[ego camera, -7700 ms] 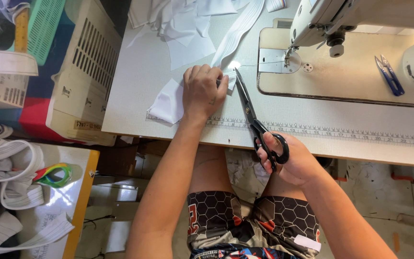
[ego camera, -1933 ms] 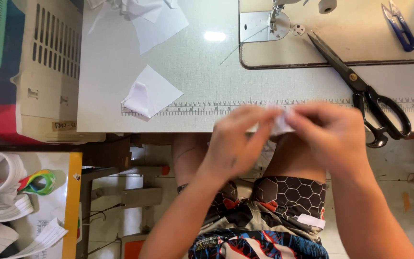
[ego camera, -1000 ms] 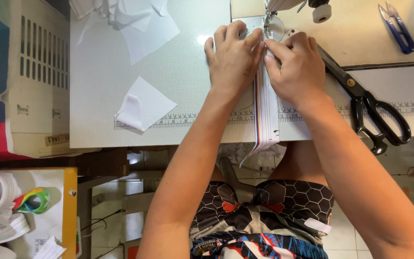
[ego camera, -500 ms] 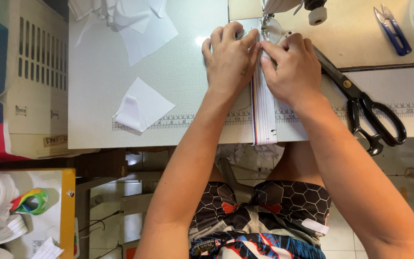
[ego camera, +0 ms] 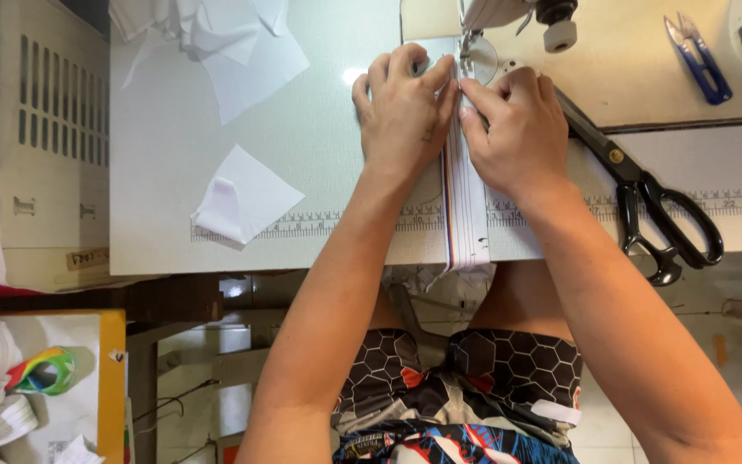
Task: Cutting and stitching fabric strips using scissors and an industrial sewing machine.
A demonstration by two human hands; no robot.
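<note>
My left hand (ego camera: pixel 404 107) and my right hand (ego camera: pixel 515 127) press side by side on a narrow white strip with coloured edge stripes (ego camera: pixel 464 215). The strip runs from the needle area of the sewing machine (ego camera: pixel 508 13) down over the front edge of the white table (ego camera: pixel 302 146), where its end hangs off. Both hands lie flat with fingertips close to the presser foot (ego camera: pixel 467 53), pinching the strip between them.
Black-handled scissors (ego camera: pixel 646 198) lie to the right of my right hand. Small blue thread snips (ego camera: pixel 697 60) sit on the machine bed. A folded white fabric piece (ego camera: pixel 240 199) and a pile of white scraps (ego camera: pixel 216 34) lie at the left. A cream slotted crate (ego camera: pixel 36 146) stands beside the table.
Since the oldest frame the scissors were put down and both hands brought the striped strip up to the machine's needle. Over the last second the hands have barely shifted.
</note>
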